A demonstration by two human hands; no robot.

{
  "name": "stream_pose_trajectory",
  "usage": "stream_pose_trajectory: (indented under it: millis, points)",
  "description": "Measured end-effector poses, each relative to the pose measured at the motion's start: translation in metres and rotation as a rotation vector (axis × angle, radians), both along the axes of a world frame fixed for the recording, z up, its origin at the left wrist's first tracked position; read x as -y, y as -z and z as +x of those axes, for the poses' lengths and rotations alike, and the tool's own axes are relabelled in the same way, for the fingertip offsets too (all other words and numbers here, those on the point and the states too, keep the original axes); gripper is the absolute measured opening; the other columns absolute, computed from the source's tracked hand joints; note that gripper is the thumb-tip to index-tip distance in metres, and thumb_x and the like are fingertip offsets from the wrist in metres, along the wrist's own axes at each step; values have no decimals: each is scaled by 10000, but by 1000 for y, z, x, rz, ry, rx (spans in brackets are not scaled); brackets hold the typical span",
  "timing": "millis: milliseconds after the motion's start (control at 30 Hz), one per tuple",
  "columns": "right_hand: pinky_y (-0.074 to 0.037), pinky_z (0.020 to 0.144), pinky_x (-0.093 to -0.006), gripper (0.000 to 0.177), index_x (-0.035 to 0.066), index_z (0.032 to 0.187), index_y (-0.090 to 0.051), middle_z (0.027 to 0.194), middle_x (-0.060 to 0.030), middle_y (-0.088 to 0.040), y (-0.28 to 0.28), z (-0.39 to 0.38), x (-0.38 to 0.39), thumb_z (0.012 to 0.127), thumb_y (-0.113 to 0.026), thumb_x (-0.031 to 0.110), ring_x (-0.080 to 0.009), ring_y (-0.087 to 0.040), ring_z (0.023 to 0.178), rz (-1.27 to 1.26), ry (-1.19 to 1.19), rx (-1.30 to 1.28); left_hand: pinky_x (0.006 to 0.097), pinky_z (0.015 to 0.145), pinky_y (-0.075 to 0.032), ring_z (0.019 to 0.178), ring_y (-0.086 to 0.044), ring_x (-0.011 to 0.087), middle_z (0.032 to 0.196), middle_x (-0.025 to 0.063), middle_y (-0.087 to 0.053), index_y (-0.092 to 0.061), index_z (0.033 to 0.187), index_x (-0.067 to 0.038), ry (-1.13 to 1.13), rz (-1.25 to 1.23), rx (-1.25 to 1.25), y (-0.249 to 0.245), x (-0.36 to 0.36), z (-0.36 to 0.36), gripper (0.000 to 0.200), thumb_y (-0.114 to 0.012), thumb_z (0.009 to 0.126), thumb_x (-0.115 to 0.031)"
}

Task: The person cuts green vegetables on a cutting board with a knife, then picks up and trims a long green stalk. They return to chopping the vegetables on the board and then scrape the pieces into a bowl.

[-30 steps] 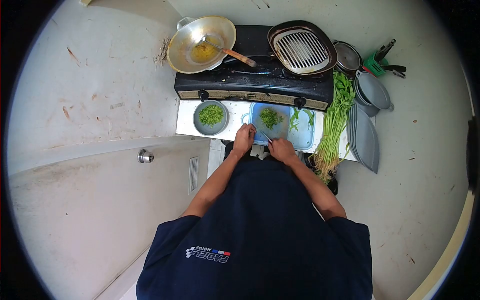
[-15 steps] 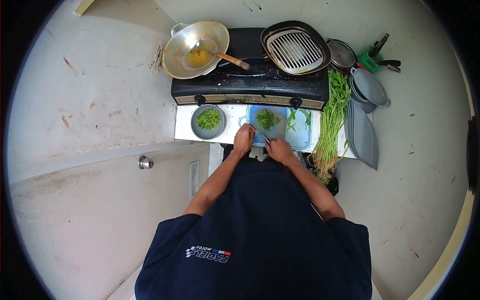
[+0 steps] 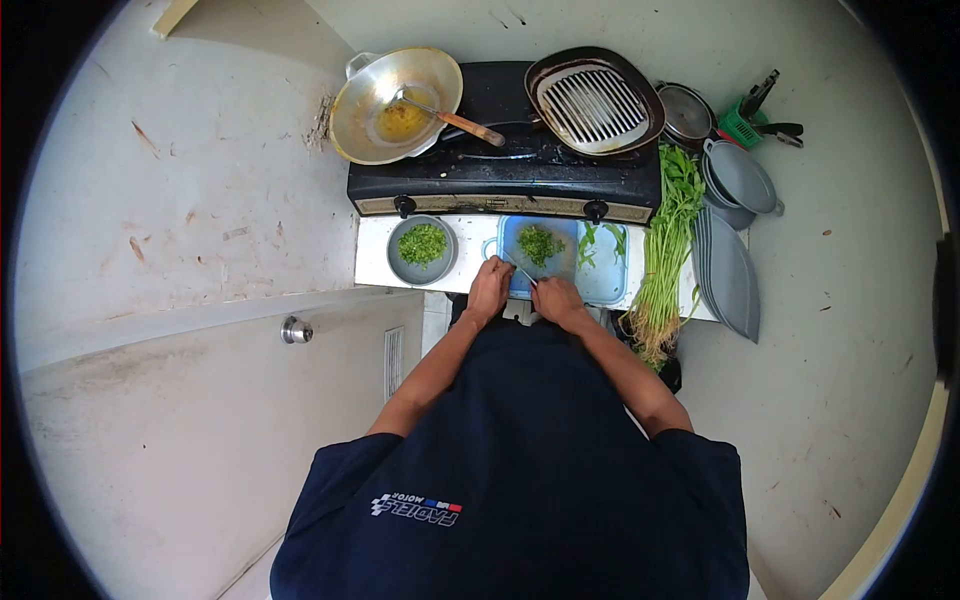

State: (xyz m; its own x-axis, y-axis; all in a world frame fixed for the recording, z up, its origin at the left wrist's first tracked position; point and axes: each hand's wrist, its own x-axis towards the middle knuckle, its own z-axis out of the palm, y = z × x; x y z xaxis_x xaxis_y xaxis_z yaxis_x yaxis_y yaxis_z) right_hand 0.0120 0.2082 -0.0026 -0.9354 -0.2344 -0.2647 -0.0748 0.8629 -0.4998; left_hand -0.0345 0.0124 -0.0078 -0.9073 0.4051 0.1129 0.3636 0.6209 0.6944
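My right hand (image 3: 558,301) is closed around the handle of a knife (image 3: 521,268), whose blade slants up and left over the near edge of a blue cutting board (image 3: 609,276). Beside the blade tip is my left hand (image 3: 490,287), its fingers curled together at the board's near left corner; what they hold, if anything, is hidden. A pile of chopped green herbs (image 3: 540,244) lies on the board just beyond the blade. Some loose green leaves (image 3: 588,243) rest on the board's right part. Left of the board stands a grey bowl (image 3: 394,265) of chopped greens (image 3: 422,243).
Behind the board is a black gas stove (image 3: 490,180) carrying a wok (image 3: 352,115) with a wooden-handled spatula (image 3: 470,126) and a grill pan (image 3: 594,103). At right lie a bunch of long-stemmed greens (image 3: 668,240), grey plates (image 3: 735,275) and a green utensil basket (image 3: 738,127).
The whole view has shifted slightly, with the counter a little lower and further right. Both hands stay close to the board's near edge, and the knife remains in my right hand.
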Motion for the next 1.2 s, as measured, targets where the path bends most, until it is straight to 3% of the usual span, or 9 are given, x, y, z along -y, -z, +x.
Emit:
stream_pose_trajectory:
  millis: [267,467,1200]
  points:
    - [-586,716,-526,410,-18,835,-732,792,-260,-714,8,9,-11,1007,-540,300,-442,-707,714,17,-22,-106,457,800,-528,891,-655,389,923,180,-654,-702,998,-14,-72,35,91,4,0,-1,153,-672,857,36]
    - [-584,714,-529,450,-23,841,-726,773,-266,-705,3,8,-13,1024,-523,335,-445,-709,725,22,-29,-13,442,805,-540,882,-684,361,915,168,-676,-709,994,-15,-87,41,57,8,0,-1,155,-682,848,32]
    - [-587,724,-519,401,-10,833,-729,799,-259,-712,9,4,-3,1005,-544,302,-438,-716,756,3,-62,-40,429,785,-546,868,-690,340,894,160,-653,-687,968,-15,-121,92,123,6,-3,1,147,-685,832,39]
